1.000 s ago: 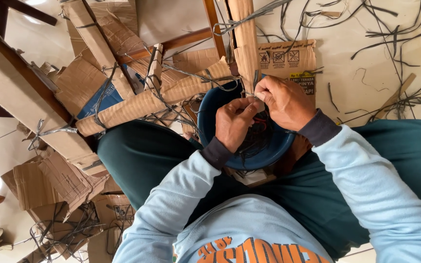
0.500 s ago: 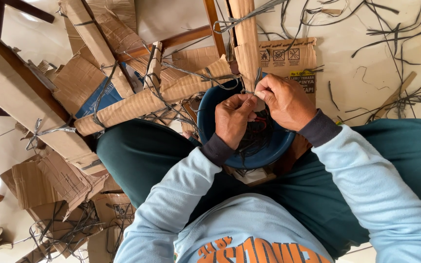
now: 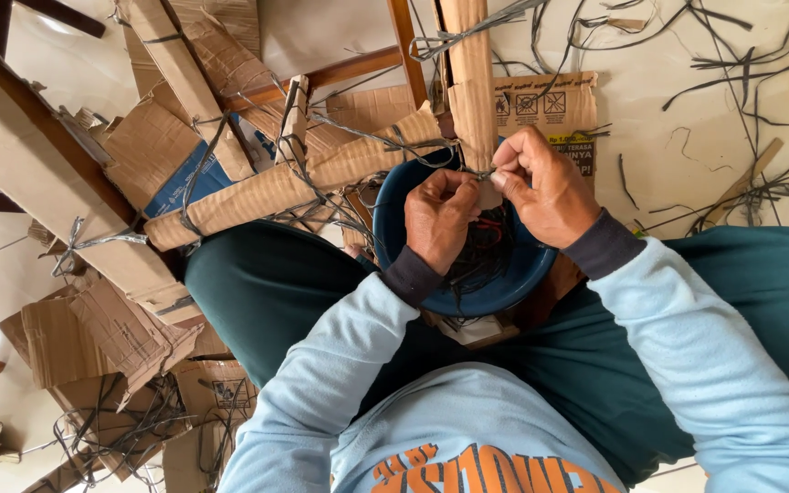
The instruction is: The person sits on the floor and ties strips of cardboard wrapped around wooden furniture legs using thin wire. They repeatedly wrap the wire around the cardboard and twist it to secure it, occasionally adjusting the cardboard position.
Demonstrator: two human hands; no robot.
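Note:
My left hand (image 3: 440, 217) and my right hand (image 3: 545, 187) meet above a dark blue bowl (image 3: 495, 292) that rests between my legs. Both pinch a thin grey strap (image 3: 478, 172) close to the lower end of a cardboard-wrapped bar (image 3: 469, 82). The fingers of each hand are closed on the strap, almost touching each other. Inside the bowl lie dark thin strands and a bit of red, partly hidden by my hands. A second cardboard-wrapped bar (image 3: 285, 187) runs off to the left, tied with more grey straps.
Wooden furniture legs (image 3: 404, 46) wrapped in cardboard stand ahead of me. Torn cardboard pieces (image 3: 102, 329) lie on the floor at left. Loose strap offcuts (image 3: 741, 73) are scattered on the pale floor at upper right. My green trouser legs (image 3: 257, 283) spread to both sides.
Both hands have stayed at the same spot over the bowl. The fingers have shifted slightly on the strap, and the right hand now sits a little higher against the bar.

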